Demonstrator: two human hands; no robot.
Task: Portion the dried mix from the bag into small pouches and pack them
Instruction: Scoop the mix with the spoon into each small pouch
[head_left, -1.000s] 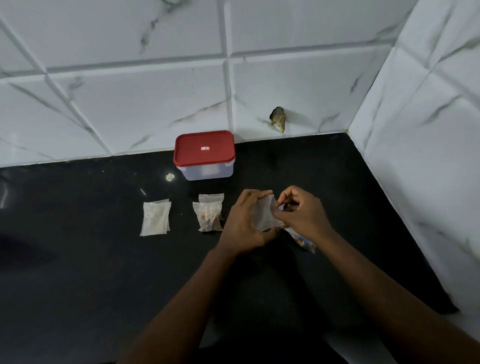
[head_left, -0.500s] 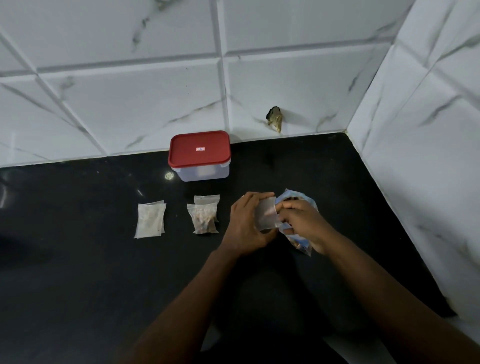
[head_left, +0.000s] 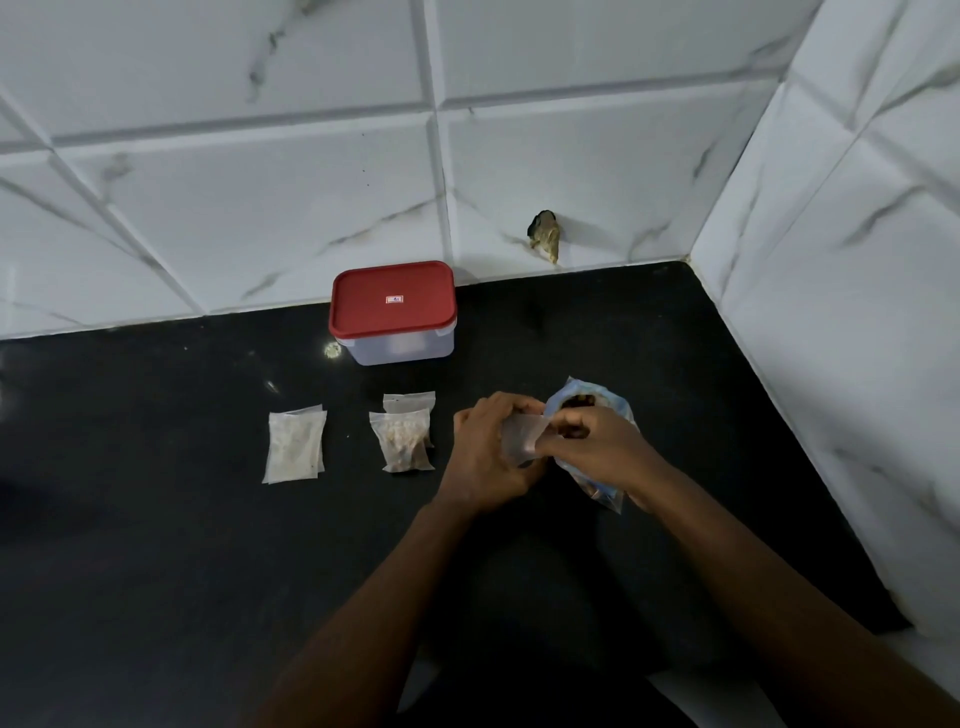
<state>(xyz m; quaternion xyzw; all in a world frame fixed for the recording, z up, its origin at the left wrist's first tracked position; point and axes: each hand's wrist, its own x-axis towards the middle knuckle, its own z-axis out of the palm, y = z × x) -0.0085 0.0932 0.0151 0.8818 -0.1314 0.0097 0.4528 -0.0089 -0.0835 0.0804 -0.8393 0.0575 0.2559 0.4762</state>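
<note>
We count two hands, our left hand (head_left: 488, 457) and right hand (head_left: 597, 449), one bag of mix (head_left: 602, 405), one pouch (head_left: 522, 439) between them, one red-lidded box (head_left: 393, 312), and two piles of pouches, a left pile (head_left: 294, 447) and a middle pile (head_left: 402, 441), each seemingly of two.

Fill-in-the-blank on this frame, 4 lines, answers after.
1. The container by the wall has a ____ lid.
2. The left hand and right hand together pinch one small pouch over the ____ counter.
3. The bag of dried mix sits against the ____ hand.
4. Left of the hands lie ____ piles of pouches: a pale pile and a brown-filled pile.
Missing: red; black; right; two.
</note>
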